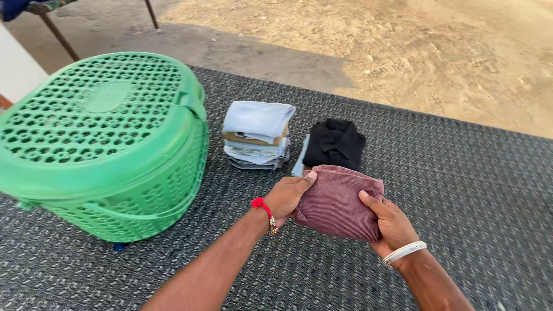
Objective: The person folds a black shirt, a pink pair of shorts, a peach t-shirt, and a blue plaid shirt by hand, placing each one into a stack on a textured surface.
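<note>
Left hand (288,196) and right hand (391,224) grip a folded maroon cloth (339,201) above the woven mat (472,190), near the black shirt (335,143), possibly touching. Level edges suit stacking. Folded pile (257,135), green basket (103,144) beyond.

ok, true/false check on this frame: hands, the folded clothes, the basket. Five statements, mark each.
1. Both hands hold the folded maroon cloth. True: left hand grips its left edge, right hand its right edge.
2. The green basket has its lid off. False: the perforated lid is on.
3. A folded black shirt lies just beyond the maroon cloth. True.
4. The stack of folded clothes sits inside the basket. False: it sits on the grey woven mat, right of the basket.
5. The left wrist wears a white bangle. False: it wears a red thread band; the white bangle is on the right wrist.
</note>
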